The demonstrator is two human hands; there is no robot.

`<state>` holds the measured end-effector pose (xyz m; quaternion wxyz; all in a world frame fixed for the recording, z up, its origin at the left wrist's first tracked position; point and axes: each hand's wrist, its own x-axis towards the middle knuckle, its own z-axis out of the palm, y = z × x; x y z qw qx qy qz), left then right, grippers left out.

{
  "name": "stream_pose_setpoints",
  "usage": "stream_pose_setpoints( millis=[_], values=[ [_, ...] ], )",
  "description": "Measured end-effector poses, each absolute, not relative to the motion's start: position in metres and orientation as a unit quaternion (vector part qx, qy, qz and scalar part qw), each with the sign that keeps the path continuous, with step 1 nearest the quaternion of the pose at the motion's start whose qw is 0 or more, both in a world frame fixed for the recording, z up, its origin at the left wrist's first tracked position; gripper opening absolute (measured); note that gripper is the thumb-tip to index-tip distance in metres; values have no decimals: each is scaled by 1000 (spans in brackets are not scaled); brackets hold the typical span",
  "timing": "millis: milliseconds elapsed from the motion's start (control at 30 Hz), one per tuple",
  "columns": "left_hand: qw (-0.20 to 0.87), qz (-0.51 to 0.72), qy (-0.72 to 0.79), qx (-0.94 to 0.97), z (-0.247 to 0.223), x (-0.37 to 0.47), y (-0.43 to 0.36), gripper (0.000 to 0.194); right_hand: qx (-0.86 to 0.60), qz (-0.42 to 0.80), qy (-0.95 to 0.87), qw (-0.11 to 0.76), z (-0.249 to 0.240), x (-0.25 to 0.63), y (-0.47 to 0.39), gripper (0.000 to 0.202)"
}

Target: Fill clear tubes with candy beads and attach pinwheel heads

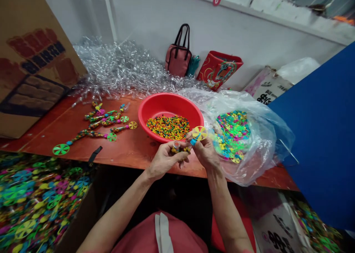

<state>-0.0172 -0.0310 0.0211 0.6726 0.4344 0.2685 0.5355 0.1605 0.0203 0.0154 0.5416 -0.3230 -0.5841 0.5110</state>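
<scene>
My left hand is closed around a clear plastic tube with small coloured balls inside; fingers cover much of it. Close beside it, my right hand pinches a blue cap with a yellow pinwheel on it. The cap is near the tube, but I cannot tell whether they touch. Just behind both hands, a red basin holds many orange, yellow and green balls. To the right, coloured pinwheel caps lie in an open clear plastic bag.
Filled tubes with pinwheels lie on the red table at left. Behind is a heap of clear tubes. A cardboard box and blue panel flank the table. A pink bag and red bag stand by the wall.
</scene>
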Motion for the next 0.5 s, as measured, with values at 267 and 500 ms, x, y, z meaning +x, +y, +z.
stream_pose_setpoints(
  millis=[267,500],
  values=[
    [677,542,253,429,23,-28,-31,43,-297,520,-618,510,18,147,10,41],
    [680,552,261,406,23,-30,-34,42,-306,536,-581,531,14,137,12,30]
  ],
)
